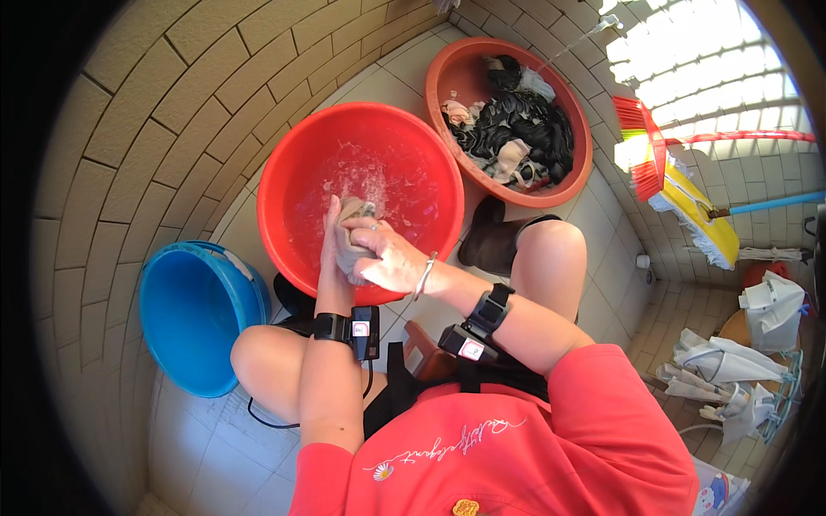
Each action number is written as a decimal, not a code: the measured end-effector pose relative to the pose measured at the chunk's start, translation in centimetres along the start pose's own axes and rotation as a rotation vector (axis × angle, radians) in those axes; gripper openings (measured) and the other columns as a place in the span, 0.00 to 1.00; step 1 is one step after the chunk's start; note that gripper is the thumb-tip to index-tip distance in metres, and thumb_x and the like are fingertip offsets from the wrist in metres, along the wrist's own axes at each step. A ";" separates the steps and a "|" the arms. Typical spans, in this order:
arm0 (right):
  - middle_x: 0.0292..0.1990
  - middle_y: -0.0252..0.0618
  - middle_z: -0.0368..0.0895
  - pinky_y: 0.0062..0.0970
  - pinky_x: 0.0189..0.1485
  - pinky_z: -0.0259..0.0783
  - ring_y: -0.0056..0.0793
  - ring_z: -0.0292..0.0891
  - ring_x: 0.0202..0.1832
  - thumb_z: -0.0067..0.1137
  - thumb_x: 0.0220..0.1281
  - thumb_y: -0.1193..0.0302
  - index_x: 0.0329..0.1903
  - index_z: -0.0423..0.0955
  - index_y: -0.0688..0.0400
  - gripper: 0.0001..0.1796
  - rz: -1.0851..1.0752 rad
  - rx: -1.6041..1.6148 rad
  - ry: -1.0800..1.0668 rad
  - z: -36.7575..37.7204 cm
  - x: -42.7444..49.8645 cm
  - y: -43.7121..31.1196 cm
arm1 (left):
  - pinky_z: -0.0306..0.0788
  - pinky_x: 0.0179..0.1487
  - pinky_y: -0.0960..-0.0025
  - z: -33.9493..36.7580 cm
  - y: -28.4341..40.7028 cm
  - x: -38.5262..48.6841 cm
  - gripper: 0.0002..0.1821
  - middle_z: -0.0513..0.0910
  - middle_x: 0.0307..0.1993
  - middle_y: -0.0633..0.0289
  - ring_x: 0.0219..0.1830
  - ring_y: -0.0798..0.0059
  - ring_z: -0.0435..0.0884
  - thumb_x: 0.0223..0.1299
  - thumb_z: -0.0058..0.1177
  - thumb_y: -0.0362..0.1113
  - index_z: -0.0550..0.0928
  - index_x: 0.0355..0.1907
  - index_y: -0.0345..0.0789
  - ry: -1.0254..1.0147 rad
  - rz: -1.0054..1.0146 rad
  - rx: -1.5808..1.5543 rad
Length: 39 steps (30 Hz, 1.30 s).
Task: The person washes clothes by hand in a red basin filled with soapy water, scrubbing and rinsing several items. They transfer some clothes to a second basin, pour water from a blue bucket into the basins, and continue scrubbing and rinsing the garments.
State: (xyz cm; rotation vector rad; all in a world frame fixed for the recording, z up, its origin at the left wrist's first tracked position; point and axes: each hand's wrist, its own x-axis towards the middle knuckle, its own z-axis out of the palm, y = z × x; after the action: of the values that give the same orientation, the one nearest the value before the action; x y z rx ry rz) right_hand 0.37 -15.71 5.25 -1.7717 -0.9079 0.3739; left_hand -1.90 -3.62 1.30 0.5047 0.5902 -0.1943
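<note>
A wad of wet grey-beige cloth is pressed between my two hands over the near rim of a red plastic basin. My right hand has its fingers curled on the cloth from the right. Flat against the cloth's left side lies my left hand, its fingers pointing up and away from me; part of its palm is hidden by the cloth. Rippled water with some froth is in the basin.
An orange-red basin of dark and light wet clothes stands beyond, under a running tap. At left stands a blue bucket. A broom and a yellow mop head lean at right, near hanging white cloths.
</note>
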 end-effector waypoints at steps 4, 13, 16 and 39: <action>0.44 0.54 0.75 0.42 0.53 0.66 0.51 0.70 0.49 0.57 0.46 0.64 0.36 0.73 0.63 0.17 0.271 -0.111 -0.034 2.1 0.3 -2.4 | 0.75 0.49 0.67 -1.7 -1.9 -0.8 0.19 0.77 0.36 0.60 0.38 0.68 0.79 0.68 0.42 0.53 0.73 0.45 0.38 -0.042 0.376 0.030; 0.36 0.56 0.81 0.46 0.47 0.72 0.56 0.77 0.41 0.52 0.51 0.58 0.38 0.77 0.61 0.19 0.641 -0.404 0.243 -1.6 5.4 8.9 | 0.75 0.48 0.63 -1.0 -2.8 1.7 0.12 0.78 0.44 0.61 0.45 0.70 0.78 0.64 0.49 0.38 0.72 0.47 0.36 0.221 0.141 -0.213; 0.36 0.55 0.81 0.43 0.48 0.72 0.53 0.78 0.42 0.58 0.50 0.55 0.41 0.76 0.61 0.23 0.535 -0.422 0.050 -6.0 4.3 12.0 | 0.74 0.48 0.64 -1.7 -0.6 0.7 0.13 0.78 0.45 0.59 0.46 0.71 0.78 0.63 0.51 0.38 0.73 0.48 0.36 0.170 0.447 -0.002; 0.45 0.51 0.74 0.37 0.55 0.66 0.47 0.71 0.49 0.59 0.45 0.65 0.39 0.77 0.64 0.19 0.236 0.168 -0.165 0.4 1.4 -2.3 | 0.75 0.44 0.69 -3.0 0.3 0.9 0.30 0.78 0.39 0.59 0.40 0.70 0.79 0.62 0.44 0.64 0.74 0.46 0.36 -0.047 0.114 -0.122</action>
State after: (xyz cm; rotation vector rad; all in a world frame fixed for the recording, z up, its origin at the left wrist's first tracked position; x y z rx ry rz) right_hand 0.17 -14.05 7.38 -1.7138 -0.7587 0.7370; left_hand -2.54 -1.88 -1.22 0.4130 0.5223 -0.0610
